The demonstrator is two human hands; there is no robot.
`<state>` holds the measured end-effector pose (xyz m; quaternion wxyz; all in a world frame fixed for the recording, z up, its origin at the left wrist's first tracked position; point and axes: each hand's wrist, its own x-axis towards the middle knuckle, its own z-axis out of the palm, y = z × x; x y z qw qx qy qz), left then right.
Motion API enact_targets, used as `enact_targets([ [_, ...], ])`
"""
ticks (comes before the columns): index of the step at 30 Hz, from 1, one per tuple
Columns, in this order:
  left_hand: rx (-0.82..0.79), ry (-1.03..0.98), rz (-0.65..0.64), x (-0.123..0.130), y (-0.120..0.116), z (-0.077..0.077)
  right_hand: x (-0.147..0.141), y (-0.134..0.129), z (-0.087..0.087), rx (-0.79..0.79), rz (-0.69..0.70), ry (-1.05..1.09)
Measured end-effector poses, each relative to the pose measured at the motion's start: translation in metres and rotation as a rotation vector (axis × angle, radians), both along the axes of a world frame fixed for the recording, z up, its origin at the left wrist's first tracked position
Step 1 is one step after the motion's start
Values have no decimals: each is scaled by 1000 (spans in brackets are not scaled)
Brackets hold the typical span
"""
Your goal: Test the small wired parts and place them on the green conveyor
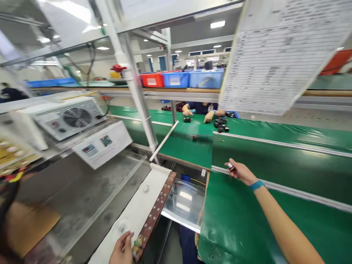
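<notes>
My right hand (242,173), with a blue band at the wrist, grips a small dark and silver cylindrical part (231,167) above the green work surface (236,216). At the bottom, my left hand (122,249) is over the white strip (137,205), beside a brown edge bar (155,212) with a row of round studs. Its thumb and fingertips are pressed together, and whatever lies between them is too small to make out. A small dark part with a thin wire (195,137) rests on the green surface farther ahead.
Another person's hands (209,116) are across the green belt, near a pile of black parts (220,124). A grey box with a fan (77,117) stands left. A slanted post (137,91) rises ahead. Paper sheets (264,58) hang at upper right.
</notes>
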<state>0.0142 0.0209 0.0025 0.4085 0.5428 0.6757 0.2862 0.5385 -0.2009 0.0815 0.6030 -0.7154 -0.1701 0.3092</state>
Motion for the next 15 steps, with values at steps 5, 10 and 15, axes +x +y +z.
enact_targets([
  [5, 192, -249, -91, 34, -59, 46, -148, 102, 37, 0, 627, 214],
  [10, 76, -784, -311, 70, -99, 63, -302, 193, 29, -80, 1110, 168],
  [15, -134, -1118, -125, 62, -138, 49, -416, 267, -27, -289, 1262, -223],
])
